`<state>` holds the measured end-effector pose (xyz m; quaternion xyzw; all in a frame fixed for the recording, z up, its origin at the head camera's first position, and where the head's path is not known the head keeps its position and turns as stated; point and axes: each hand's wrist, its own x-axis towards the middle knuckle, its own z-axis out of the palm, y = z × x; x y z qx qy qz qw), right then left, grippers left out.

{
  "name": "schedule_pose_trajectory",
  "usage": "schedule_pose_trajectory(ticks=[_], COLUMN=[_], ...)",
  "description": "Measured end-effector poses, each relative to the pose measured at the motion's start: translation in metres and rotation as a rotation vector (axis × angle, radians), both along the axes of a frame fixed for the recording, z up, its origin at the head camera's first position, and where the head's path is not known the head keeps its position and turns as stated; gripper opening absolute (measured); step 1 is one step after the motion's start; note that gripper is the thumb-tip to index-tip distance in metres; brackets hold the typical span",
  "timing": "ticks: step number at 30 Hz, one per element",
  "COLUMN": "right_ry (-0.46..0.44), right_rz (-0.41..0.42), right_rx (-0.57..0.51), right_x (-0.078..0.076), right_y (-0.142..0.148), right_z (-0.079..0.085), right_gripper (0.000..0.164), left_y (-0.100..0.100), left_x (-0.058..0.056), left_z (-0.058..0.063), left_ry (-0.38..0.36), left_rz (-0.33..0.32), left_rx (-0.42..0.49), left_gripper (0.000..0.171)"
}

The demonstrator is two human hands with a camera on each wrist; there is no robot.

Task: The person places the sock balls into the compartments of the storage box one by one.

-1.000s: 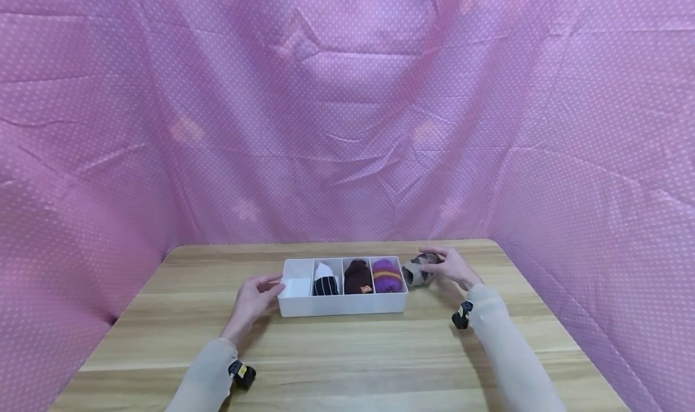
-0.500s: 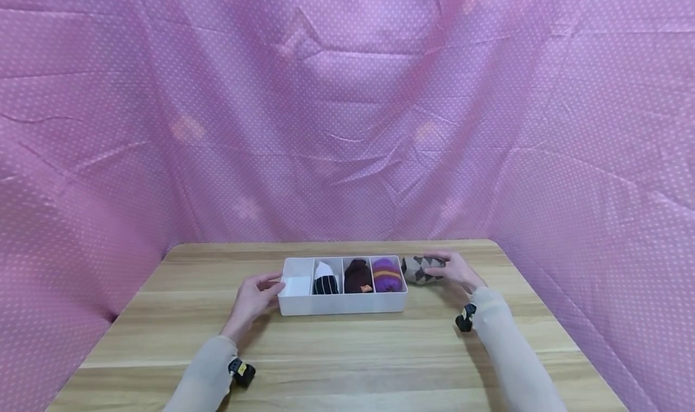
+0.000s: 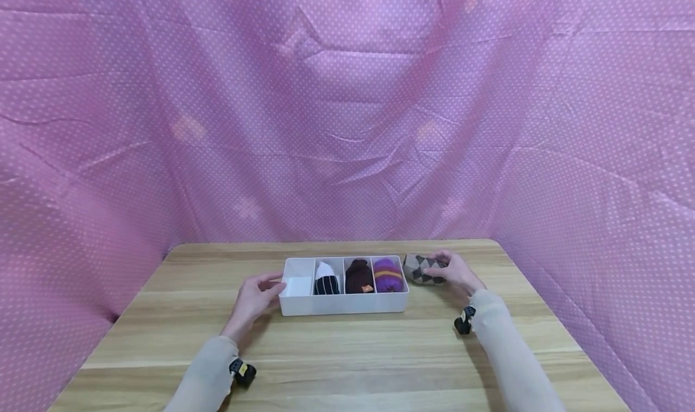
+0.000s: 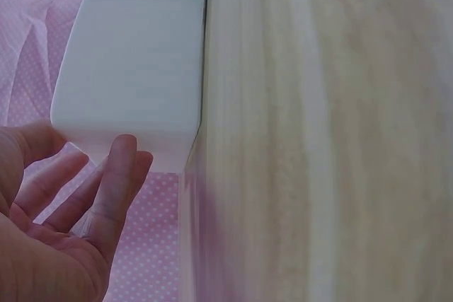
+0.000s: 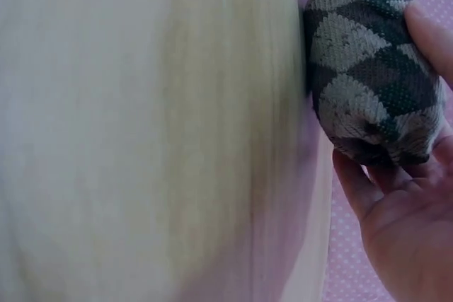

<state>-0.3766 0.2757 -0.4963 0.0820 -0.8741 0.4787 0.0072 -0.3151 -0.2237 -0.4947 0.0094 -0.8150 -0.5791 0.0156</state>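
Observation:
A white divided box (image 3: 343, 305) lies across the table. My left hand (image 3: 255, 300) is at its left end; in the left wrist view the fingers (image 4: 117, 175) touch the end wall, and the thumb is at the rim corner. Right of the box, my right hand (image 3: 455, 272) holds a rolled sock (image 3: 419, 269) with grey and dark diamonds. The right wrist view shows my thumb on one side of this sock and my fingers at its end. In the box sit a black-and-white rolled sock (image 3: 326, 282), a dark brown one (image 3: 358, 277) and a purple one (image 3: 388, 277) with a yellow stripe.
The leftmost compartment (image 3: 298, 286) shows its bare white floor. Pink dotted cloth (image 3: 347, 128) hangs behind and at both sides of the wooden table (image 3: 347, 364). A small black camera is strapped to each wrist.
My right hand has shifted slightly right along the diamond sock, which has turned and straightened, showing more of its pattern. My left hand and the box have hardly moved.

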Motion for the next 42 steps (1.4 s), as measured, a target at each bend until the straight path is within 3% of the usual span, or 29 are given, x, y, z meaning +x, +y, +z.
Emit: schedule_pose_trajectory(ticks=[9, 18, 25, 29, 37, 42], right_ry=[-0.058, -0.08, -0.072, -0.036, -0.031, -0.013], right_rz=[0.038, 0.069, 0.03, -0.006, -0.061, -0.098], right_rx=[-0.071, -0.045, -0.084, -0.048, -0.068, -0.098], right_x=[0.004, 0.0, 0.003, 0.006, 0.008, 0.008], right_y=[-0.001, -0.001, -0.004, -0.005, -0.008, -0.016], right_z=[-0.002, -0.005, -0.005, -0.004, 0.008, 0.015], right_gripper=[0.068, 0.07, 0.069, 0.068, 0.078, 0.074], left_y=[0.0, 0.0, 0.001, 0.002, 0.004, 0.005], left_x=[-0.001, 0.0, 0.0, 0.002, 0.008, 0.012], left_z=[0.001, 0.002, 0.002, 0.002, 0.004, 0.003], left_ry=[-0.024, -0.02, -0.01, -0.019, -0.028, -0.01], left_rz=[0.008, 0.005, -0.003, 0.01, 0.03, 0.018], left_rx=[-0.016, -0.003, 0.015, 0.008, 0.002, 0.071], left_gripper=[0.043, 0.042, 0.042, 0.042, 0.042, 0.043])
